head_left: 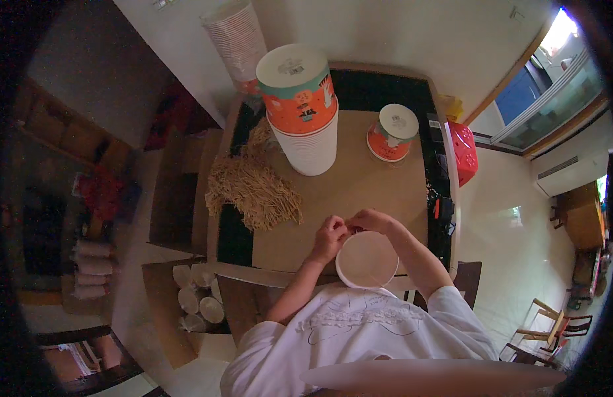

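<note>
A white paper bucket [367, 259] stands at the near edge of the table, its round mouth facing up, close against my shirt. At its far rim my left hand [329, 237] and my right hand [372, 221] meet, fingers pinched together. What lies between the fingertips is too small and hidden to make out. A thin tan line, perhaps a cord, shows inside the bucket near its close side. Left of my hands lies a loose heap of tan cords [253, 188].
A tall stack of upside-down orange-and-green paper buckets [306, 122] rises behind the cords; another stack [234, 40] leans at the wall. A shorter bucket [394, 132] sits at right. A cardboard box [171, 331] with white rolled items is on the floor. A red stool [462, 155] stands beside the table.
</note>
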Demonstrator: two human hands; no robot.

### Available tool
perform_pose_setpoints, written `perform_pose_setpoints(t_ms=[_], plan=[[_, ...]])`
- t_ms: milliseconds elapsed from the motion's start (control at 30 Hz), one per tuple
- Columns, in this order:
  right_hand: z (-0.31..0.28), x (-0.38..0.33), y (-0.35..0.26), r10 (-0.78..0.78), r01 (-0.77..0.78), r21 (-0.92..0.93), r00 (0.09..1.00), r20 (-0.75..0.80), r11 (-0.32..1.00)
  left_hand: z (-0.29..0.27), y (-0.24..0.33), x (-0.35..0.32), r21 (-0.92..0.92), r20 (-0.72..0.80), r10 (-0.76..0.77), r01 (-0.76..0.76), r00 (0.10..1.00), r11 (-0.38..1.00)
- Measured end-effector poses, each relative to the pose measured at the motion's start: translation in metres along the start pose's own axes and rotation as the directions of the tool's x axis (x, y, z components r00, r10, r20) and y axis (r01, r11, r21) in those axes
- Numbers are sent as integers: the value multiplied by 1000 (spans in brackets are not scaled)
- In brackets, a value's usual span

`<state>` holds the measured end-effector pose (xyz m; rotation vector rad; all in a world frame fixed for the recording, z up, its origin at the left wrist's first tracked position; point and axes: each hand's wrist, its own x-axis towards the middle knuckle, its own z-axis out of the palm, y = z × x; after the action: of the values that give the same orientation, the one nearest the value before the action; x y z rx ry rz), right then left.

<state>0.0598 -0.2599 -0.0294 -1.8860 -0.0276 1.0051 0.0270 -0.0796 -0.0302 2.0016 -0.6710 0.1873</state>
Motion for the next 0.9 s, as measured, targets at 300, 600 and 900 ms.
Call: perform_pose_setpoints(t_ms=[300,600,900], plan=[[-5,4,4,44,-55,119,995,92,991,2,3,3,14,-9,-11,11,1000,1000],[-4,3,7,-50,10,221,984,172,975,-1,6,6,74,20,57,-58,998,996],[-3,-2,6,63,-68,385,998,24,920,3,3,2,1,-47,-54,54,997,999]])
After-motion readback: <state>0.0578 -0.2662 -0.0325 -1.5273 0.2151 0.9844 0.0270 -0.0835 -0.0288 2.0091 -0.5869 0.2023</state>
